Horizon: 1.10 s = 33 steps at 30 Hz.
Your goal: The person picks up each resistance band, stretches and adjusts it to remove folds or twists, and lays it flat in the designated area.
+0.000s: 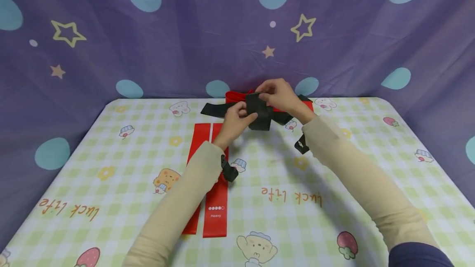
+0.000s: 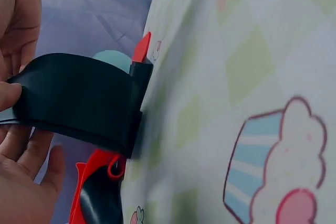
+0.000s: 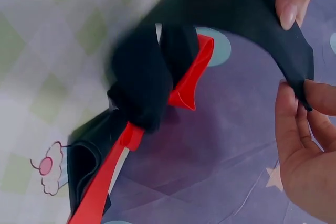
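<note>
In the head view, a wide black resistance band (image 1: 258,112) stands up over a bundle of bands at the table's far edge. My right hand (image 1: 280,94) pinches its upper end between thumb and fingers. Lower down, my left hand (image 1: 235,122) holds the band's left side, fingers curled and thumb across the front. The right wrist view shows the black band (image 3: 226,6) arching from the bundle to my right hand (image 3: 310,140). Beneath it, black bands and a folded red band (image 1: 237,96) lie crossed. What the left fingertips touch is partly hidden.
Two long red bands (image 1: 216,201) lie side by side on the checkered tablecloth (image 1: 297,226), one marked "Heavy"; my left sleeve covers part of them. A purple patterned curtain (image 1: 208,32) hangs right behind the table. Small black wrist cameras (image 1: 229,172) sit on both wrists.
</note>
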Tool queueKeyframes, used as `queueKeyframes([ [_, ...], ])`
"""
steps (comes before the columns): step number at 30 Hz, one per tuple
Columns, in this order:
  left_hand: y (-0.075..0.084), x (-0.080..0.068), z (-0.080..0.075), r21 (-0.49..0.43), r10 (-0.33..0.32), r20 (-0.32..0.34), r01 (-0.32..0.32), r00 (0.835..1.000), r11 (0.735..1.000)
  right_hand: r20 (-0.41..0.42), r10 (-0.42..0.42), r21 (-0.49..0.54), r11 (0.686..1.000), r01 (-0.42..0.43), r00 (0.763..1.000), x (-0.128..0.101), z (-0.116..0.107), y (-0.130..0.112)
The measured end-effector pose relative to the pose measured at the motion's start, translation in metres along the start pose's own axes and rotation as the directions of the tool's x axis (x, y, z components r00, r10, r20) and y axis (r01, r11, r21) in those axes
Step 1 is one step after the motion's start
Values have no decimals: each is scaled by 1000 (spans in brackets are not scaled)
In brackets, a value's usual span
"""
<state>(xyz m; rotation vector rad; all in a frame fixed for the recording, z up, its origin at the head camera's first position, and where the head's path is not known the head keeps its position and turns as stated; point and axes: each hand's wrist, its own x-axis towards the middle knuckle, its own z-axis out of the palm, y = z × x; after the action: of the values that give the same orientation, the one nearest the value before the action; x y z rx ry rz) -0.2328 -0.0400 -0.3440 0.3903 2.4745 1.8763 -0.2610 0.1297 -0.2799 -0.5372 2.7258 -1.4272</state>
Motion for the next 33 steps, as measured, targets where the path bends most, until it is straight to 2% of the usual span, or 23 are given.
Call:
queueKeyframes([
  [4,2,-1,1,-31,-1,17,1,1000,1000,-8,35,40,999,-35,999,3,-5,0],
  [10,1,-4,5,-72,-8,61,13,998,997,-35,52,47,998,-50,998,5,-9,1],
  [15,-1,-7,6,-82,-28,103,37,994,996,-75,24,-10,1000,-25,997,5,-12,3],
  [18,-1,-8,6,-69,-21,122,30,992,997,-101,22,-61,998,-28,995,4,-13,2],
  [23,0,-9,9,-38,-2,107,6,994,999,-147,58,-129,989,-77,987,2,-14,-3],
  [28,1,-8,11,-29,19,78,-17,997,999,-118,106,-58,992,-113,987,1,-14,-8],
  [33,1,-7,12,-14,35,54,-34,998,999,-76,79,54,996,-75,994,-2,-15,-10],
])
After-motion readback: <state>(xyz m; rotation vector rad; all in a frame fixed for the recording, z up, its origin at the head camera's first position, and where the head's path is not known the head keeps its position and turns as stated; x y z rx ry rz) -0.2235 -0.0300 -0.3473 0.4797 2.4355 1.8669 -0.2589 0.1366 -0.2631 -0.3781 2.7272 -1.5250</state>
